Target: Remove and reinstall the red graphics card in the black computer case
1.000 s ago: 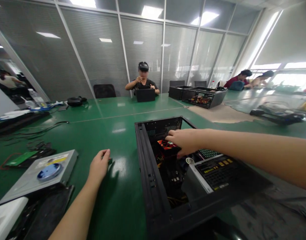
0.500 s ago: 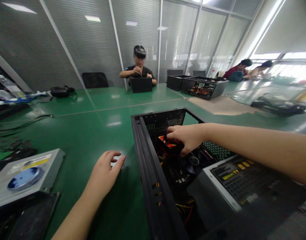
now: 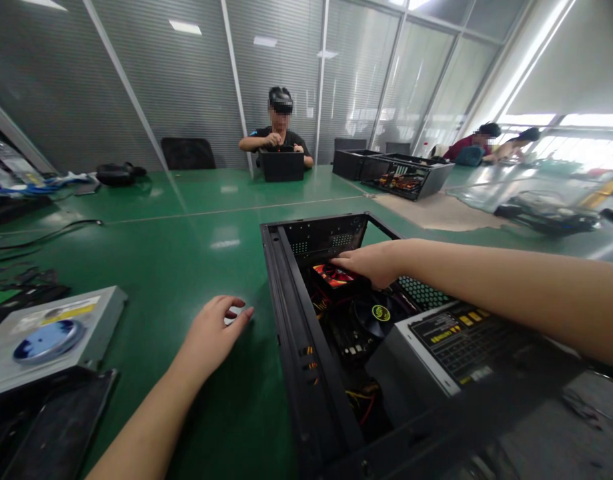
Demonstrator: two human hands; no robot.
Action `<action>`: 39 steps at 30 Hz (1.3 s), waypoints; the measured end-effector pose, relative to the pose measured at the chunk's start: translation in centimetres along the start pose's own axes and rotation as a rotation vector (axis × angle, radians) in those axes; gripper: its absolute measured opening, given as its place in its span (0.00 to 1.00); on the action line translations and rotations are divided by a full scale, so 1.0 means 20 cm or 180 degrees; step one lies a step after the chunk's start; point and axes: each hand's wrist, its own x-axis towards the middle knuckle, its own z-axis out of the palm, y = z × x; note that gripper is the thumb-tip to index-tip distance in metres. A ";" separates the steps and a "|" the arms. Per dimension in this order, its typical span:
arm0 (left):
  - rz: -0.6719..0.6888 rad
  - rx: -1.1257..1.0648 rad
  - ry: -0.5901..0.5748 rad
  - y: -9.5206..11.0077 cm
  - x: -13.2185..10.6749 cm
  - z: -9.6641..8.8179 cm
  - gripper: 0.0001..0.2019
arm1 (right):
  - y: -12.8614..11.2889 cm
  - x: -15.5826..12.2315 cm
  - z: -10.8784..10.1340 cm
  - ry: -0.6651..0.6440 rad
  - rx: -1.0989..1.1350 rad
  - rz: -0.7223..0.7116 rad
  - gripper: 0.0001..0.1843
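An open black computer case point(image 3: 306, 320) lies before me on the green table. My right hand point(image 3: 371, 262) reaches into it, fingers stretched over the far edge of a red-and-black graphics card point(image 3: 329, 277); the thumb is hidden. Just nearer me is a round cooling fan point(image 3: 373, 317) with a yellow-green centre label. A grey power supply point(image 3: 411, 360) with a black label sits below my right forearm, and coloured wires point(image 3: 363, 400) show beside it. My left hand point(image 3: 211, 333) rests on the table left of the case, loosely curled and open, holding nothing.
At left lies a silver optical drive point(image 3: 81, 320) with a blue tape roll point(image 3: 49, 341) on it, above a dark panel point(image 3: 61, 427). A co-worker point(image 3: 281, 137) works at a black box point(image 3: 282, 167) across the table. More cases point(image 3: 411, 179) stand at the back right.
My right hand's fingers have straightened and shifted off the card's middle towards its far edge, uncovering more red shroud. The fan's label now reads yellow-green. My left hand stays nearly still.
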 end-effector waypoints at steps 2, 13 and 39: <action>0.0000 -0.0015 -0.0036 0.00 0.00 0.00 0.25 | 0.00 -0.01 -0.01 -0.0049 0.0095 -0.0057 0.55; 0.0041 -0.0069 -0.0217 0.04 -0.02 -0.01 0.25 | -0.07 -0.04 -0.16 0.1086 0.0009 -0.0091 0.44; 0.0256 -0.0008 -0.0070 0.00 -0.03 -0.06 0.21 | -0.02 -0.80 -0.30 0.2171 0.1897 0.0362 0.49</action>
